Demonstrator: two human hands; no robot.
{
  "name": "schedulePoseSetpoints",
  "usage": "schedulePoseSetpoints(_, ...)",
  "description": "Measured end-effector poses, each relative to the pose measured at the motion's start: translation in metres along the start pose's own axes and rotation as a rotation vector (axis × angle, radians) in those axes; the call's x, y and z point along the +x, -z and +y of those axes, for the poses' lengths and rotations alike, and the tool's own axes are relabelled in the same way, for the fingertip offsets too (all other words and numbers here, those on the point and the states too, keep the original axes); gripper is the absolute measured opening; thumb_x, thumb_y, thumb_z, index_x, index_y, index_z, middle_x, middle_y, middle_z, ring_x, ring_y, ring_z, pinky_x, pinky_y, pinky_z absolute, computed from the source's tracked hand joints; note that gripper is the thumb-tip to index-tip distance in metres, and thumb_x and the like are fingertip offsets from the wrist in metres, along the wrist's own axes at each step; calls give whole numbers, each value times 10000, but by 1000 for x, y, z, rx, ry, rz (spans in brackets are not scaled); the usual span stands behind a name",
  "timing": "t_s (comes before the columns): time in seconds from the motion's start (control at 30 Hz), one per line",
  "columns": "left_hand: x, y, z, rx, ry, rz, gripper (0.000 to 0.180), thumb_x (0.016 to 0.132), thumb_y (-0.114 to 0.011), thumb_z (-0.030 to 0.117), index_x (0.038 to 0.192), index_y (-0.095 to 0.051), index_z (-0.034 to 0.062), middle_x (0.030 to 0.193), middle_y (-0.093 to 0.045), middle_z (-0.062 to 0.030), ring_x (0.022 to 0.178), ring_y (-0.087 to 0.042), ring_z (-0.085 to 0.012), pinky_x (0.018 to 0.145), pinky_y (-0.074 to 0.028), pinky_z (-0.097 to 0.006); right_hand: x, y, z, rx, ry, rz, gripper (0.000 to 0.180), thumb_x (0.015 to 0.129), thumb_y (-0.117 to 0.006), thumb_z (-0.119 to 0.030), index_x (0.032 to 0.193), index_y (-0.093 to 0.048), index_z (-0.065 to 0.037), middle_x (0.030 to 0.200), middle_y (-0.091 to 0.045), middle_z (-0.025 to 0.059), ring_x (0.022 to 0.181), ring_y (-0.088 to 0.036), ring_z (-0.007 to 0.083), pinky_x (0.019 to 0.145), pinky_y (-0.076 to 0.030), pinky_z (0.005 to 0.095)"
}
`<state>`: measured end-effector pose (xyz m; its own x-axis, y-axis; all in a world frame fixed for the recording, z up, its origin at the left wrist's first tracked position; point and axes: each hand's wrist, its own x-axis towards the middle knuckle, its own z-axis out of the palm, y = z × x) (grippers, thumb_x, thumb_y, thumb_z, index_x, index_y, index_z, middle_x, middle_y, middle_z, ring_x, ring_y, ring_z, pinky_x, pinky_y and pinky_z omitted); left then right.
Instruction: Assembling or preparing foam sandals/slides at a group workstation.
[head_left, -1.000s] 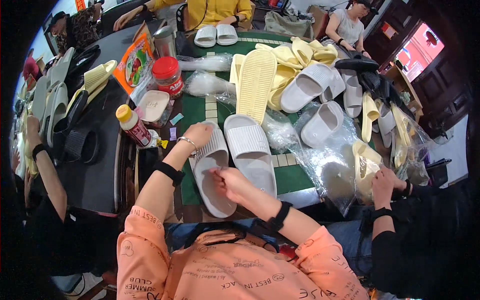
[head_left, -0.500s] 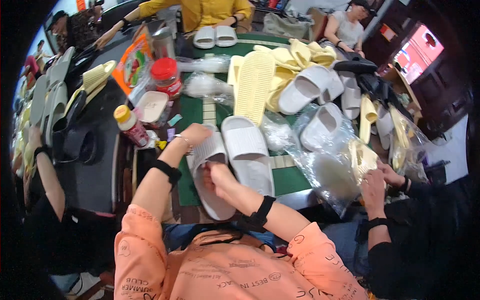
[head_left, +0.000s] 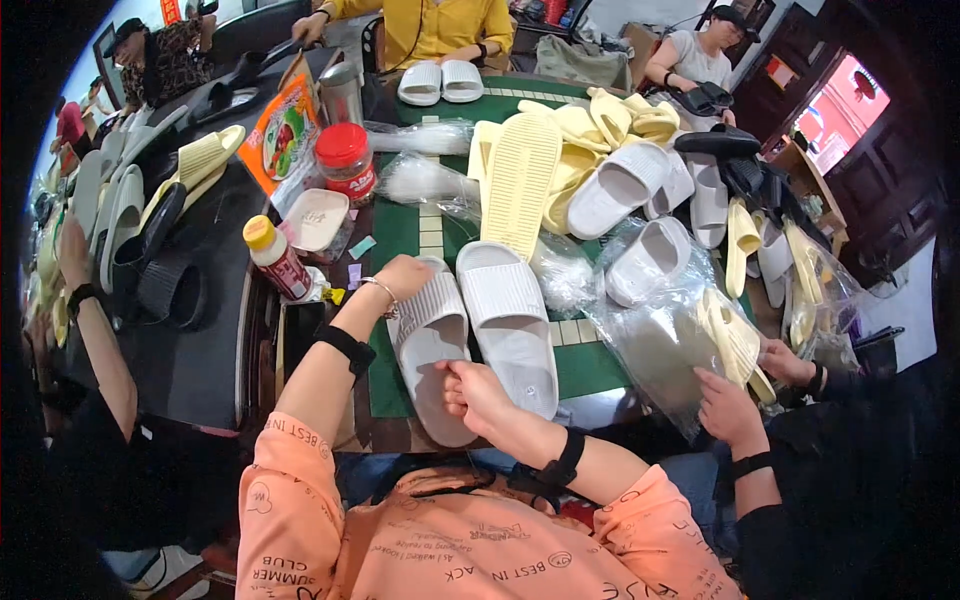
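Two light grey slide slippers lie side by side in front of me, toes pointing away. My left hand [head_left: 402, 282] grips the left slipper [head_left: 441, 335] at its toe, beside the ribbed strap. Over that slipper's insole, behind the strap, my right hand [head_left: 473, 393] is closed with the fingers curled in. Whether anything small is pinched there is hidden. The right slipper [head_left: 508, 312] lies next to it, untouched, with a small mark on its heel.
Yellow slippers [head_left: 522, 180] and more grey ones [head_left: 620, 190] pile up beyond. A bottle [head_left: 277, 262], a red-lidded jar [head_left: 344, 160] and a tub [head_left: 318, 218] stand left. At right, a co-worker's hands [head_left: 735, 405] handle a clear bag [head_left: 655, 350] with a yellow slipper. Others sit around the table.
My right hand has drawn back from the left slipper's strap opening toward its heel. My left hand stays at the toe. The co-worker's near hand at right has moved lower onto the bag.
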<state>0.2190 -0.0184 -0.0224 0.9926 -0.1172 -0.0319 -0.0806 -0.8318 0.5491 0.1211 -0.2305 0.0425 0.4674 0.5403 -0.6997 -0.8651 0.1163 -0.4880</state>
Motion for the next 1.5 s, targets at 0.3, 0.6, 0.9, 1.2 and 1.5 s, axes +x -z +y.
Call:
schedulePoseSetpoints(0.3, 10, 11, 17, 381, -203, -211, 230, 743, -441, 127, 867, -600, 14, 905, -593, -187, 838, -575, -331, 743, -448, -397, 115, 0, 11, -248, 189, 198, 272, 864, -362, -277, 880, -556, -87, 686, -504, 28, 570, -444, 130, 450, -328, 279)
schedulePoseSetpoints(0.6, 17, 0, 1, -502, 258, -53, 100, 787, -487, 81, 782, -558, 11, 672, -586, -105, 505, -530, -194, 465, -422, -311, 46, 9, -13, -485, 321, -143, 196, 868, -366, -220, 741, -464, -109, 533, -399, -21, 396, -340, 89, 337, -243, 244)
schedulePoseSetpoints(0.9, 14, 22, 45, -500, 192, 241, 204, 750, -521, 150, 683, -587, -30, 606, -560, -71, 523, -487, -112, 467, -372, -246, -68, 78, -37, -1775, 1114, 290, 80, 729, -501, -104, 774, -505, -39, 777, -527, 144, 731, -527, 303, 643, -415, 396)
schedulePoseSetpoints(1.2, 16, 10, 109, -400, 132, 261, 202, 786, -497, 181, 782, -607, 12, 739, -612, -148, 698, -592, -272, 645, -453, -324, -66, 57, -27, -1296, 1266, 11, 91, 764, -565, -58, 832, -552, 1, 751, -560, 154, 722, -537, 320, 630, -436, 377)
schedulePoseSetpoints(1.5, 15, 6, 107, -496, 90, 202, 220, 855, -460, 133, 828, -588, -44, 766, -619, -67, 710, -566, -114, 668, -453, -244, -60, 67, -28, -1466, 1311, 135, 96, 771, -546, -95, 772, -526, -1, 728, -549, 160, 702, -525, 321, 636, -428, 389)
